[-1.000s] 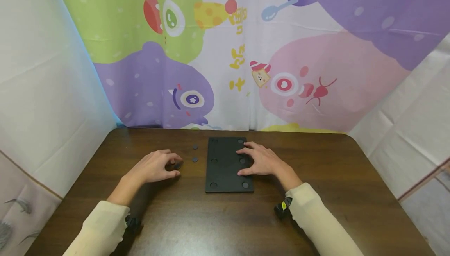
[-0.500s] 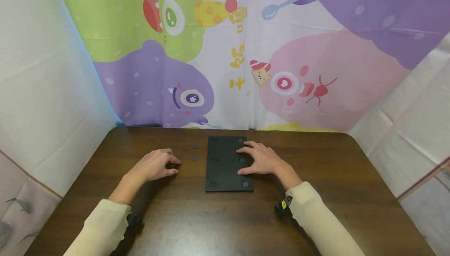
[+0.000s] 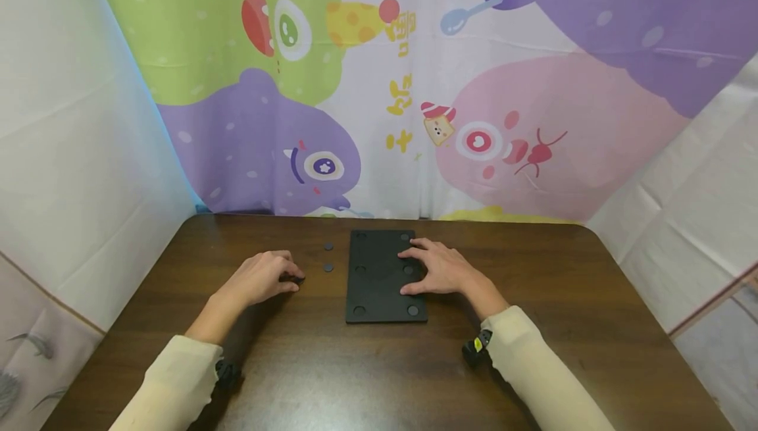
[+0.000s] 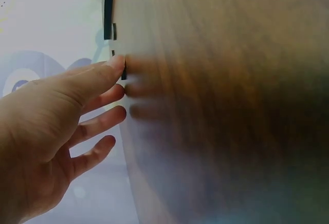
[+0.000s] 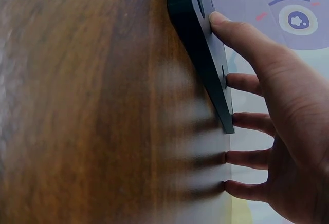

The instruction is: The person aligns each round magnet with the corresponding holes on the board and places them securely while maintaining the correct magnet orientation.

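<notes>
In the head view a black rectangular board (image 3: 381, 286) lies on the table, with round recesses along its two long sides. Greyish discs (image 3: 413, 311) fill the right-hand recesses, while the left-hand ones look bare. My right hand (image 3: 441, 269) rests on the board's right side, its thumb and fingers spread, as the right wrist view also shows. Left of the board, my left hand (image 3: 262, 278) pinches a small dark disc (image 4: 124, 71) between thumb and fingers, low at the tabletop. Its other fingers hang loosely apart in the left wrist view.
Two more dark discs, a far one (image 3: 328, 247) and a nearer one (image 3: 328, 268), lie on the wooden table (image 3: 331, 378) between my left hand and the board. A cartoon-printed curtain (image 3: 379, 187) hangs right behind the table's back edge.
My left thumb and fingers have closed in around the small dark disc, and the hand has shifted very slightly. The right hand and the board have stayed put.
</notes>
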### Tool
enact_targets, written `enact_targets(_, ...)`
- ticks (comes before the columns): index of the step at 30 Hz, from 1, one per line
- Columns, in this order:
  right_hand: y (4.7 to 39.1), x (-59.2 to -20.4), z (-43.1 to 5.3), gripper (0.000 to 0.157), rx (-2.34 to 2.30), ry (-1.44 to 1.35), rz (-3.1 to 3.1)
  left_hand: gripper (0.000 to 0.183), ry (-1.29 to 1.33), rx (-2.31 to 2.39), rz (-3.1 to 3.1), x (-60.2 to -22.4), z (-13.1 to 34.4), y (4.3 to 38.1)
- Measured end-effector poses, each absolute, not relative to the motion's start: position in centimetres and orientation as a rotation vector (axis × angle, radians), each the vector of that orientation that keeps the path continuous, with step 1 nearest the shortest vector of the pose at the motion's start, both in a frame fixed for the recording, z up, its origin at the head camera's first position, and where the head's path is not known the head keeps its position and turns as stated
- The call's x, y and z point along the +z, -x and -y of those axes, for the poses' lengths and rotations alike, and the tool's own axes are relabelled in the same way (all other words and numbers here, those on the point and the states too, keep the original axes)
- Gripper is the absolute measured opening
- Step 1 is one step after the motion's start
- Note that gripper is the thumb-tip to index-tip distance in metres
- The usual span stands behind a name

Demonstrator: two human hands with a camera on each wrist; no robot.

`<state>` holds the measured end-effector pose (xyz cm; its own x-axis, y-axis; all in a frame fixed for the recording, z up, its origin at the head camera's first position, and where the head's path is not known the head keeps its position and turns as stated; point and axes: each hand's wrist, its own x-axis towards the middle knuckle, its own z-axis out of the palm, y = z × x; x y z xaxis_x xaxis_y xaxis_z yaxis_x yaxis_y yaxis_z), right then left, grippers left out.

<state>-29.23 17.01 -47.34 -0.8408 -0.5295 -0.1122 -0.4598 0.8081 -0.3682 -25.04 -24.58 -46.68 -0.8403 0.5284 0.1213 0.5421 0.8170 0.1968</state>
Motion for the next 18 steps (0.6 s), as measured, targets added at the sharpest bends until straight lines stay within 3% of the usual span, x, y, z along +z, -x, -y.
enact_targets(18,29.32,-47.15,-16.91,0.083,-0.472,0.781,-2.793,0.009,0.788,-0.298,2.983,-46.46,23.88,25.32)
